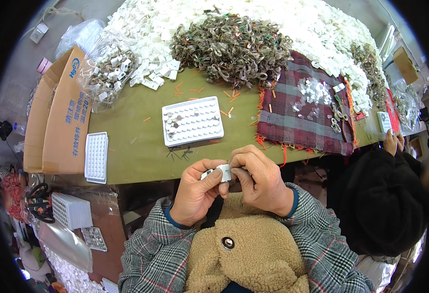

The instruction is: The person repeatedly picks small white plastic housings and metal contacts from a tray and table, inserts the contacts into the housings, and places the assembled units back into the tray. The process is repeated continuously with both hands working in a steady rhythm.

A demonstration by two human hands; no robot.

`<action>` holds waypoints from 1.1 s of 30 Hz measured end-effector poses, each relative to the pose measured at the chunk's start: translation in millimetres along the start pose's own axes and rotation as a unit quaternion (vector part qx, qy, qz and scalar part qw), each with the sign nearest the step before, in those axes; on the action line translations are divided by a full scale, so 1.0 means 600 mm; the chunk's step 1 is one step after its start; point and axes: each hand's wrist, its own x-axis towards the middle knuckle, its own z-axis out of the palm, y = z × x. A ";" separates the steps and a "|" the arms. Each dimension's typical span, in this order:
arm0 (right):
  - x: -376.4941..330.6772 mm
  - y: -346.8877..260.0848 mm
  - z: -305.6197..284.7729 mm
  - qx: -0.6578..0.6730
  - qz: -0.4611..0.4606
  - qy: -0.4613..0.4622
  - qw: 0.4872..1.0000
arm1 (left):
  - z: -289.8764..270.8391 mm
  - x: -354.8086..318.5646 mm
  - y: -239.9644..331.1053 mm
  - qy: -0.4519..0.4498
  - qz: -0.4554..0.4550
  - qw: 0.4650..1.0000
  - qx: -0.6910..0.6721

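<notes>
Close in front of my chest, both hands meet at a small white plastic casing (223,173). My left hand (195,191) grips it between thumb and fingers, and part of it is hidden behind the thumb. Against the casing's right end, my right hand (263,183) has thumb and fingertips pinched; anything small between them cannot be made out. Just beyond my hands, a white tray (214,136) with rows of round studs lies on the green tabletop (136,156). Several small, round, coin-like metal pieces (174,120) rest on its left part.
A tangled heap of grey looped strips (229,49) sits before a large pile of white plastic parts (317,29). A cardboard box (58,117) and a second tray (96,158) stand left. On the right lies a plaid cloth (302,115); beyond it is another person (380,200).
</notes>
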 end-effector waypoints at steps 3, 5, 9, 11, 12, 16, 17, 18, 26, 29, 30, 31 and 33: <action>-0.005 0.004 0.003 0.000 -0.005 0.000 1.000 | 0.002 0.001 -0.003 0.014 -0.007 1.000 -0.004; -0.010 0.009 0.007 -0.004 -0.006 0.008 1.000 | 0.003 0.001 -0.008 0.023 -0.002 1.000 0.009; -0.021 0.017 0.013 -0.007 -0.011 0.029 0.999 | 0.006 0.001 -0.016 0.055 0.002 0.998 0.028; -0.020 0.018 0.009 0.021 0.001 0.032 0.999 | 0.008 0.004 -0.014 0.067 0.012 0.997 0.033; -0.018 0.016 0.005 0.045 0.017 0.031 0.998 | 0.010 0.003 -0.011 0.066 0.008 0.997 0.026; 0.004 0.003 -0.026 0.151 0.098 -0.040 0.983 | 0.014 0.000 0.010 -0.001 -0.010 1.000 0.022; 0.010 -0.001 -0.031 0.131 0.084 -0.067 0.986 | 0.014 -0.003 0.013 0.002 -0.010 1.000 0.023; 0.016 -0.006 -0.032 0.124 0.087 -0.081 0.985 | 0.013 -0.006 0.016 0.002 -0.012 1.000 0.019; 0.073 -0.034 0.029 0.068 0.081 -0.156 0.982 | -0.028 -0.029 0.040 0.033 0.062 0.997 0.036; 0.152 -0.013 0.039 0.104 0.073 -0.261 0.957 | -0.053 -0.030 0.070 0.026 0.073 0.996 -0.031; 0.188 0.001 0.045 0.090 0.089 -0.286 0.950 | -0.062 -0.029 0.082 0.018 0.098 0.993 -0.062; 0.224 0.017 0.060 0.032 0.065 -0.280 0.957 | -0.072 -0.027 0.094 0.018 0.114 0.989 -0.093; 0.298 0.051 0.101 -0.065 0.018 -0.279 0.958 | -0.090 -0.030 0.116 0.029 0.131 0.981 -0.140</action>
